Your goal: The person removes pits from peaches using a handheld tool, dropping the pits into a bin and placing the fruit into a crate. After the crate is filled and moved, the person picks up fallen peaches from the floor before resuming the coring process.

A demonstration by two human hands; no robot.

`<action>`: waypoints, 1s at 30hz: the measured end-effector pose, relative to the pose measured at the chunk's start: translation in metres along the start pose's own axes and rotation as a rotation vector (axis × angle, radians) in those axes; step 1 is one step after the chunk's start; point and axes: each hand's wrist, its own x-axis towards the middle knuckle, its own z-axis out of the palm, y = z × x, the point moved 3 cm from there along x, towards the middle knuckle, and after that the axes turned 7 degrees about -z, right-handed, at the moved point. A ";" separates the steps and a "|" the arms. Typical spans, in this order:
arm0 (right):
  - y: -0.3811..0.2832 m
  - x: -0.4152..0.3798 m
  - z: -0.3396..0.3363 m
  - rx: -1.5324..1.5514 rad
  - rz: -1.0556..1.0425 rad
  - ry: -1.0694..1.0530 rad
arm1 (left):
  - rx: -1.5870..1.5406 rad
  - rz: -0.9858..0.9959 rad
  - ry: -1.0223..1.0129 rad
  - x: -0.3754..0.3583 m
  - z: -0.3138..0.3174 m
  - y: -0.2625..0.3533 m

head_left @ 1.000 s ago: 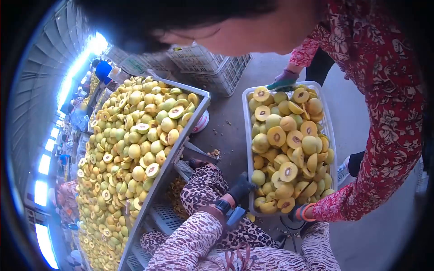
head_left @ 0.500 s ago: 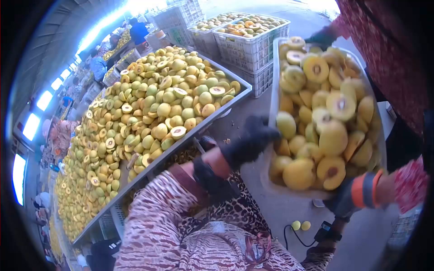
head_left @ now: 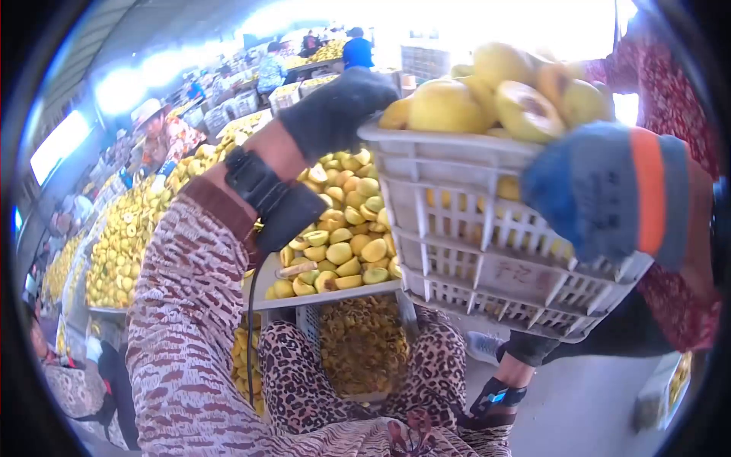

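A white plastic crate [head_left: 449,190] heaped with whole and halved yellow peaches [head_left: 449,107] is held up, tilted, at the right edge of the sorting table. My left hand [head_left: 339,110], in a black glove, is closed on its left rim. My right hand [head_left: 533,348], also gloved, is at the crate's bottom edge, its fingers hidden behind the crate. A co-worker's hand [head_left: 586,198], in a blue-grey glove with an orange band, grips the near right side. Beyond the crate, halved peaches [head_left: 343,244] cover the table.
Between my knees stands a bin of peach pits [head_left: 362,343]. The table's metal edge [head_left: 335,295] runs just in front of it. The co-worker's body [head_left: 674,99] is close on the right. Another crate [head_left: 662,392] sits on the floor at lower right. Several people work farther back.
The crate has been lifted and swung left toward the table, turning its slatted side to me. My left hand has risen onto its rim. My view has turned left.
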 end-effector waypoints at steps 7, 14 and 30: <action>0.095 -0.039 0.127 0.013 0.027 -0.207 | -1.186 -1.156 0.359 -0.239 0.039 -0.025; 0.174 -0.102 0.282 -0.131 0.163 -0.293 | -1.144 -1.189 0.906 -0.305 0.075 0.036; 0.087 0.037 -0.021 -0.600 0.085 -0.553 | 0.120 -0.973 0.058 -0.276 0.138 -0.031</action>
